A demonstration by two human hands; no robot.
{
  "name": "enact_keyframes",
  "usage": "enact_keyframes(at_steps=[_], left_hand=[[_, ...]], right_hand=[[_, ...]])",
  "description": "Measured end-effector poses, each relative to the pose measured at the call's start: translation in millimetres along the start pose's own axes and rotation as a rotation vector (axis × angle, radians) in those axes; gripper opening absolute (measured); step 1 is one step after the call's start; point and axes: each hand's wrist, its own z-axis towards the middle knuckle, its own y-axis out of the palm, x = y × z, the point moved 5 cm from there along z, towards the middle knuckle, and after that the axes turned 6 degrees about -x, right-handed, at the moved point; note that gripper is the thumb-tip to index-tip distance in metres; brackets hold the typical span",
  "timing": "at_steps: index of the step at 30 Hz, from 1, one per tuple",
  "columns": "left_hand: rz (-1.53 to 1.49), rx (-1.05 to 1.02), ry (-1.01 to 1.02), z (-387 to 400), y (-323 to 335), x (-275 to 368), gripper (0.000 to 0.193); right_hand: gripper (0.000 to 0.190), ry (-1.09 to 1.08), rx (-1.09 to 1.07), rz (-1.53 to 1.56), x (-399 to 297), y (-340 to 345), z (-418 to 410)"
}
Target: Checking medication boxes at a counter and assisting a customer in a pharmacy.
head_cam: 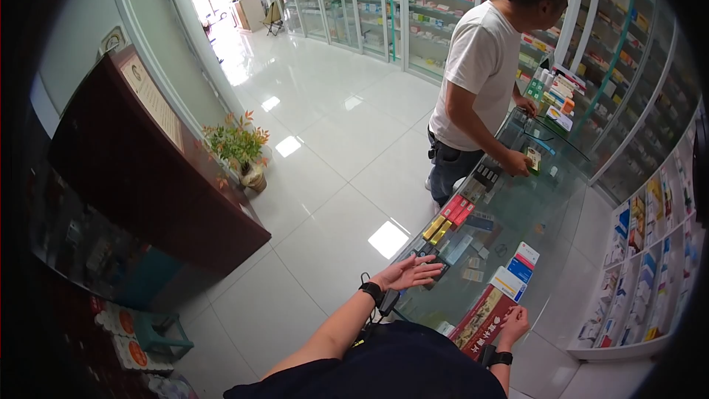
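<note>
My left hand (410, 272) is held palm up with its fingers apart over the near left edge of a glass display counter (498, 216). Nothing lies in it. Beneath that hand are dark small boxes (437, 271) in the counter. My right hand (515, 324), loosely curled, is at the edge of a long red gift box (481, 324) that bears writing. No object shows between its fingers. Beyond the red box lie a white medicine box (509, 281) and a blue and white medicine box (523, 263). Both my wrists wear black straps.
Across the counter's far end, a person (482, 72) in a white T-shirt holds a small green box (533, 160). More medicine packs (559, 88) stand beyond. Glass-fronted medicine cabinets (365, 5) line the back; a white shelf rack (637, 266) is at right. A potted plant (238, 147) stands by a dark red counter (149, 172).
</note>
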Motion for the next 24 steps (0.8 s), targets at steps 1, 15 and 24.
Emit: enact_keyframes(at_steps=[1,15,24], left_hand=[[0.002,0.002,0.001,-0.2,-0.2,0.0,0.062],[0.025,0.016,-0.002,-0.2,2.2,0.4,0.067],[0.043,-0.020,-0.036,0.3,1.0,-1.3,0.071]], right_hand=[[0.024,-0.009,-0.003,-0.008,-1.0,0.2,-0.1],[0.023,-0.024,0.000,-0.029,-3.2,-0.7,-1.3],[0.023,-0.020,-0.001,0.001,-4.7,0.4,-1.5]])
